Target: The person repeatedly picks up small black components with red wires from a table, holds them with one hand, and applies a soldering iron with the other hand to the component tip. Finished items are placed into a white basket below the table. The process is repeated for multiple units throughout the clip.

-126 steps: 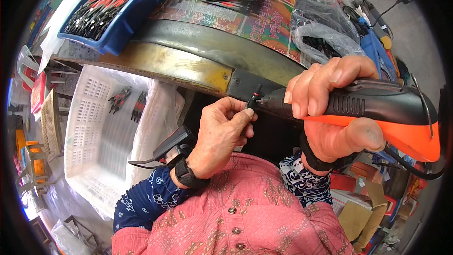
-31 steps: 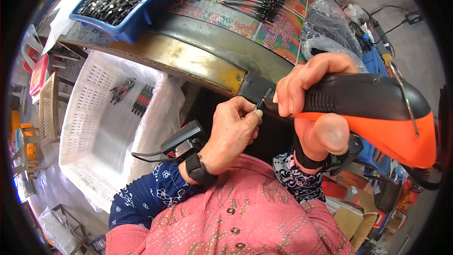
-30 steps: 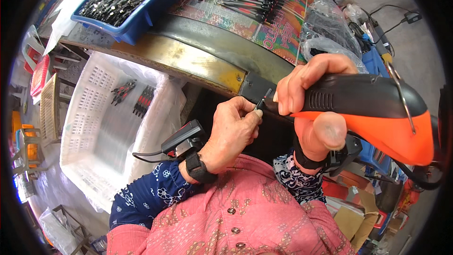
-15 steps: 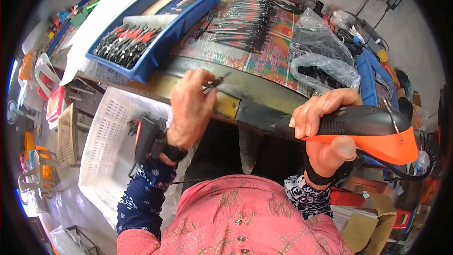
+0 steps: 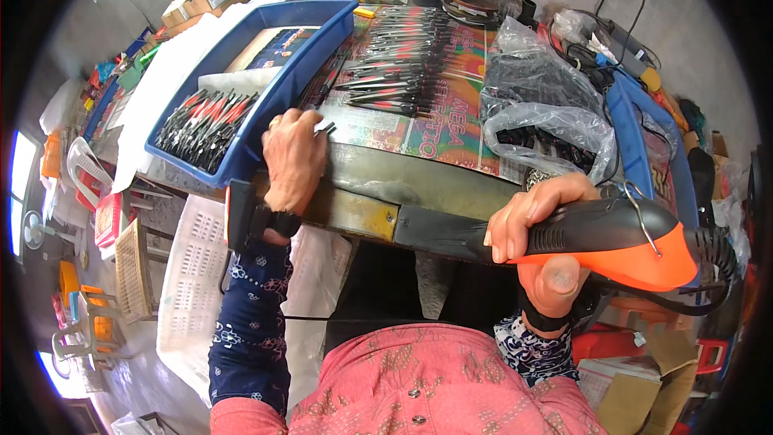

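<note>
My left hand is closed over the table's front part, beside the right wall of a blue tray. A short dark end of a slim black piece sticks out by its fingers; the rest is hidden. My right hand grips an orange-and-black power tool with a wire hanging loop, fingers over the top and thumb below. Its working tip is not visible. In the tray lies a heap of slim black-and-red pen-like pieces. Similar pieces lie in a row on the table.
A clear plastic bag of dark parts stands at the right, beside a blue bin and cables. Below the table edge at left is a white perforated basket. A coiled black cord hangs at the far right.
My left hand has moved left and away from me, from the table's front edge to beside the tray. My right hand keeps its grip on the power tool. The view has shifted slightly.
</note>
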Motion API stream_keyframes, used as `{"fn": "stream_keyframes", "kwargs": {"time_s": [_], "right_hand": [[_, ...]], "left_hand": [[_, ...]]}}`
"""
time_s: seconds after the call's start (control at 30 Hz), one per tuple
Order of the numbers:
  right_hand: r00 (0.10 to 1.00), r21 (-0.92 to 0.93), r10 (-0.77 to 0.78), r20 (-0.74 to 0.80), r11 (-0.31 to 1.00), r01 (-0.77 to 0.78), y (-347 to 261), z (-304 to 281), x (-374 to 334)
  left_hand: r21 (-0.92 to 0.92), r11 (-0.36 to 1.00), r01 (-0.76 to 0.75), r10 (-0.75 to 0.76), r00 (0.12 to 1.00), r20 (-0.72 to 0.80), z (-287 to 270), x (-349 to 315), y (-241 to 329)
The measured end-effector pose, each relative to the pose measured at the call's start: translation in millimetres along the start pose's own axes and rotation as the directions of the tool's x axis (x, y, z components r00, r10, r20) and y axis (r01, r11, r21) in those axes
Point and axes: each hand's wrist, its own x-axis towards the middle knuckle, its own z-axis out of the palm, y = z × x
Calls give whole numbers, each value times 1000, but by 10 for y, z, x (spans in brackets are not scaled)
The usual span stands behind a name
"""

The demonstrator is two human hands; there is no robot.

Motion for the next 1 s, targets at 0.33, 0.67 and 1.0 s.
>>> {"fn": "stream_keyframes", "kwargs": {"time_s": [0.33,0.67,1.0], "right_hand": [[1000,80,26,-16,997,-24,37,-146,65],[995,103,94,-31,991,-90,42,-252,69],[997,91,66,-26,994,-63,81,-230,95]], "left_hand": [[-148,982,-121,119,993,-19,551,704,378],[-126,982,-137,144,989,41,790,835,329],[-249,945,-211,235,969,71,773,895,242]]}}
